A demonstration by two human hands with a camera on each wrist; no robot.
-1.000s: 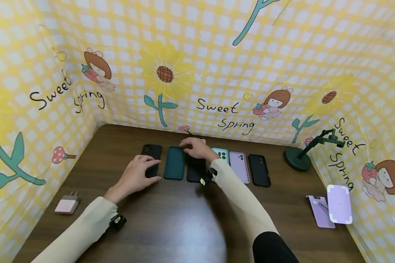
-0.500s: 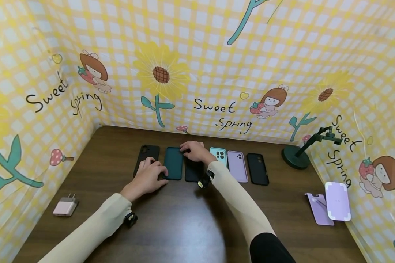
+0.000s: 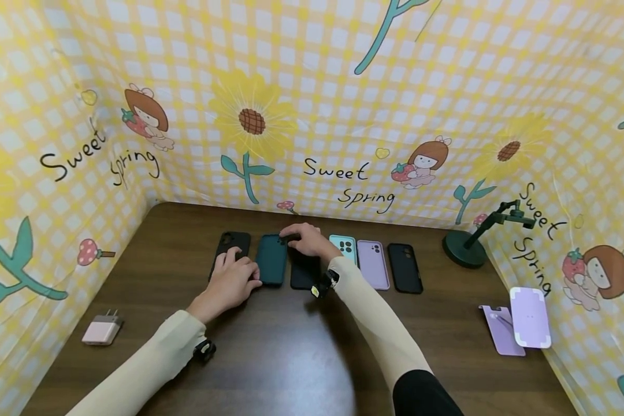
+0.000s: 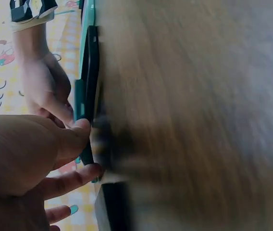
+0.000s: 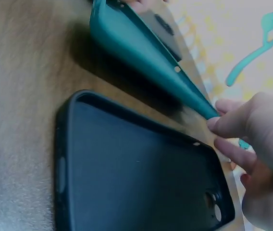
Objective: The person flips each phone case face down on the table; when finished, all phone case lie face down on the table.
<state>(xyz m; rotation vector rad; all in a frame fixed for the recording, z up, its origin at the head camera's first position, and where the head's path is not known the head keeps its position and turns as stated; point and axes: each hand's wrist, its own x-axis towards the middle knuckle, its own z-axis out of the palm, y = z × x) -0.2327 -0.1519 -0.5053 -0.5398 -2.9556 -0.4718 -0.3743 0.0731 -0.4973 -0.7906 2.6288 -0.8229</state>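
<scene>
A dark teal phone case (image 3: 271, 261) is tilted up from the table between my hands, one long edge raised in the right wrist view. My left hand (image 3: 232, 281) pinches its near end between thumb and fingers, in front of a black phone case (image 3: 237, 241) that it partly hides. At the far right corner of the teal case, my right hand (image 3: 309, 240) pinches the edge with thumb and fingertip. Beneath that hand lies another black phone case (image 5: 136, 168), hollow side up, with camera holes at its far end.
To the right stand in line a mint case (image 3: 347, 247), a lilac case (image 3: 373, 264) and a black case (image 3: 405, 267). A green lamp (image 3: 465, 248) and a purple stand (image 3: 530, 318) are farther right. A charger (image 3: 102, 328) lies at the left.
My left hand has moved right from the leftmost black case to the teal case. My right hand has shifted slightly left onto its corner, and the teal case has tilted.
</scene>
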